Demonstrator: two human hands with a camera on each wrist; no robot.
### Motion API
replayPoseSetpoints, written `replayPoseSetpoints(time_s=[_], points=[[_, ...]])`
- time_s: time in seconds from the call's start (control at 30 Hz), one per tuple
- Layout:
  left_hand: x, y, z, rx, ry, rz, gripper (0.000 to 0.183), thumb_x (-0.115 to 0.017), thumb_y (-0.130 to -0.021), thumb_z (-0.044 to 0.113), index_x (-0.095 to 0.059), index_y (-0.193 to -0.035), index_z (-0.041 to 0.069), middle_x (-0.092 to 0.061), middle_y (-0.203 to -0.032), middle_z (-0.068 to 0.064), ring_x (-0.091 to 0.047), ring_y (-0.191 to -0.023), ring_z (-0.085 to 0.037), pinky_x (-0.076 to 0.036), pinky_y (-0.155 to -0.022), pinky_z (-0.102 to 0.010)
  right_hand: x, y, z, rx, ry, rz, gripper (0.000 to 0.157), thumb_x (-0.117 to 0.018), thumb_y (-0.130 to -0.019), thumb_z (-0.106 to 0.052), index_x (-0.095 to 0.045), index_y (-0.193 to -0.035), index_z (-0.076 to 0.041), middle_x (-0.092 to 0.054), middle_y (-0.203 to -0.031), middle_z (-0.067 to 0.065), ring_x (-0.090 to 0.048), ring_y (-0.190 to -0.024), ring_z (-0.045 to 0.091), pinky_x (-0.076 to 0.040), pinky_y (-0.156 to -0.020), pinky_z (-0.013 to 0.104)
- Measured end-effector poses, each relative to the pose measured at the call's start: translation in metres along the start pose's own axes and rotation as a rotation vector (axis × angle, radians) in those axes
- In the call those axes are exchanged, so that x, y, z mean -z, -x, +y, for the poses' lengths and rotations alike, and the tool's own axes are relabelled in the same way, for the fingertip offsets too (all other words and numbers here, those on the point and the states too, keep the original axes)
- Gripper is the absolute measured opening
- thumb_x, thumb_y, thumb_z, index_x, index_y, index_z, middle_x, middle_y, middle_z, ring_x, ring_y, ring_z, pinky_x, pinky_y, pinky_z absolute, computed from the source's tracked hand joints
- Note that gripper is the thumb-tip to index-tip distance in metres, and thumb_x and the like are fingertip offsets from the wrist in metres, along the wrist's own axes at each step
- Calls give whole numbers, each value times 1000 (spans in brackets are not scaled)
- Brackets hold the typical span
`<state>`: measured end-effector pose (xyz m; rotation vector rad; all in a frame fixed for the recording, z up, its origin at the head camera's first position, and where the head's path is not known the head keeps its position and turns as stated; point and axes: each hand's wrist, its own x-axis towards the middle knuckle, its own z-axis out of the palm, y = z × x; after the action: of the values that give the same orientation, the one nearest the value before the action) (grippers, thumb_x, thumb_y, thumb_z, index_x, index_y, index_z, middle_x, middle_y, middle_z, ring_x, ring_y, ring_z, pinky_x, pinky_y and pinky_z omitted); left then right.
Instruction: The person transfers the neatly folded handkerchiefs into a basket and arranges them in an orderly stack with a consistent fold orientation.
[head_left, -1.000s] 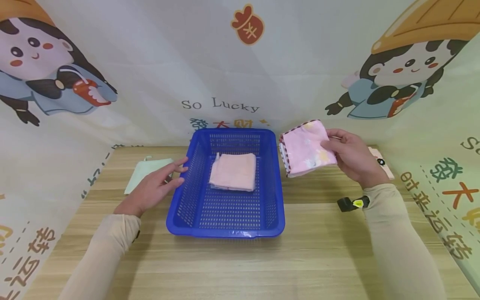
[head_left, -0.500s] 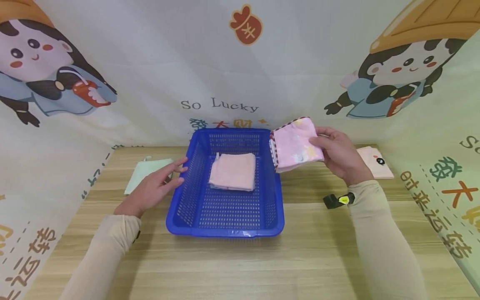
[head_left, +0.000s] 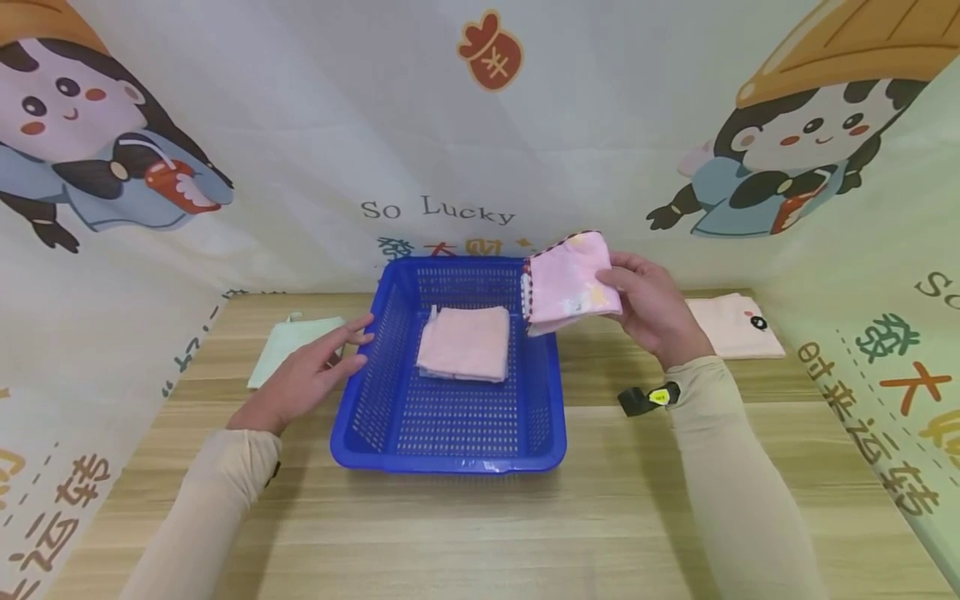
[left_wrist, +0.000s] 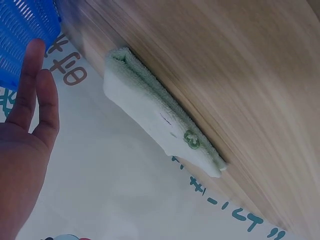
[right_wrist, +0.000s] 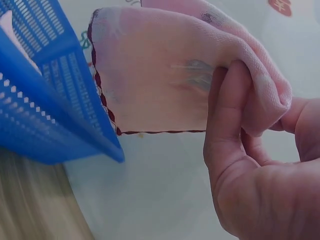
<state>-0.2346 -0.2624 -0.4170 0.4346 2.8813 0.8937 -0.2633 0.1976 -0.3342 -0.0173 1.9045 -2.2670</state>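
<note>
My right hand (head_left: 651,307) pinches a folded pink towel (head_left: 566,283) with a dark red-and-white edge, fingers on one side and thumb on the other. The towel hangs in the air over the right rim of a blue plastic basket (head_left: 450,462). In the right wrist view its trimmed edge overlaps the basket wall (right_wrist: 75,100). My left hand (head_left: 307,375) has its fingers loosely extended, fingertips right at the basket's left rim. Inside the basket, a folded pale pink towel (head_left: 467,343) lies on the bottom toward the back.
A folded pale green towel (head_left: 281,346) lies on the wooden table (head_left: 450,542) behind my left hand. At the right lies another folded pale pink towel (head_left: 738,327) with a dark round mark. A printed cloth wall (head_left: 337,125) closes off the back and both sides.
My right hand has carried the trimmed pink towel leftward, from beside the basket to over its right rim. More of the towel at the right now shows. My left hand has stayed in place.
</note>
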Motion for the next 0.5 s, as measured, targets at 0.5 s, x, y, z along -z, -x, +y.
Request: replayPoseSetpoints(time_s=[0.5], points=[[0,-1,0,6,18,-2,60,-43,-103,63,-22,-158,51,-53,-156,1,-59,-124,-28,-49,-103,-56,-35,-16,5,-24,-67,-8,52,-49,-105,-9,-35,-155,0,-56,-126,6,-65,-98,11,-60,-81,21]])
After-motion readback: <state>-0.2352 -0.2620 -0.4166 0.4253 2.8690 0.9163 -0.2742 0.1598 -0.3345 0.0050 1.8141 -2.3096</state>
